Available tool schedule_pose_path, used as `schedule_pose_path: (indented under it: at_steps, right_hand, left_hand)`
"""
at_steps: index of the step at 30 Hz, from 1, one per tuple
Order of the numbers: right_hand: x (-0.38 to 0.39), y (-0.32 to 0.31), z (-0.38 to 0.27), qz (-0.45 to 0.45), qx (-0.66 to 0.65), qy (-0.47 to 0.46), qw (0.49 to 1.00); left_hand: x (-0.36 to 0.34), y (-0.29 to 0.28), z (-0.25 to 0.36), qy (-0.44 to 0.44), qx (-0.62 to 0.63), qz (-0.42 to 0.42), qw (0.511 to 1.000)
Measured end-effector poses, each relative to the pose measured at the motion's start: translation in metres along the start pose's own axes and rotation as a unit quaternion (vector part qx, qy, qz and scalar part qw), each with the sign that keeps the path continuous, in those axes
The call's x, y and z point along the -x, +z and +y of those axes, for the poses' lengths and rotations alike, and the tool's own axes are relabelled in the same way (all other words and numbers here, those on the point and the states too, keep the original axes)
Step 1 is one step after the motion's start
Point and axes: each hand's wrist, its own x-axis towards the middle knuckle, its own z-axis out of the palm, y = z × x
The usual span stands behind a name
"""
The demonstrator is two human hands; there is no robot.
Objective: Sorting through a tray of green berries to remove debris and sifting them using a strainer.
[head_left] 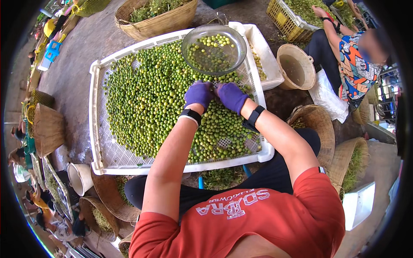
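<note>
My left hand point(199, 94) and my right hand point(231, 97), both in purple gloves, are close together over a spread of small round green fruits point(150, 99) that look like limes. The fingers of both are curled inward toward each other; what they pinch between them is too small and hidden to make out. The fruits lie loose in a large white plastic tray point(93, 118) with a perforated bottom. Just beyond my hands, a clear round bowl point(235, 55) rests at the tray's far right, with several paler yellow-green fruits inside.
Against the tray's right side stands a white box point(272, 71), with a beige bucket point(297, 66) beyond. Wicker baskets point(159, 21) stand behind and around me. Another person point(357, 64) sits at the right by a yellow crate point(286, 21). A pale bucket point(80, 178) stands at the left.
</note>
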Motion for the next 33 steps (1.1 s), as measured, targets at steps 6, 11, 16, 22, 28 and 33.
schedule_pose_path:
  at_steps: [6,11,16,22,28,33]
  right_hand:
    - [0.034,-0.017,0.021,0.072,-0.022,-0.029,0.997]
    - [0.027,-0.021,0.054,0.173,-0.135,0.073,0.973]
    - [0.014,0.003,0.058,0.189,-0.079,0.052,0.977]
    - [0.003,0.009,0.057,0.116,0.011,0.052,0.992]
    - [0.005,-0.004,0.037,0.106,0.032,0.003,0.994]
    - [0.004,-0.007,0.039,0.08,0.044,0.047,0.995]
  left_hand:
    - [-0.011,0.008,0.004,0.005,-0.051,-0.036,0.998]
    - [-0.008,0.015,0.009,0.036,-0.056,-0.018,0.998]
    - [-0.007,0.033,-0.013,0.007,0.24,0.061,0.969]
    - [-0.003,-0.019,-0.042,-0.192,0.788,-0.046,0.583]
    - [-0.004,-0.009,-0.051,-0.13,0.492,0.029,0.861]
    - [-0.012,0.005,-0.029,0.034,0.132,0.058,0.989]
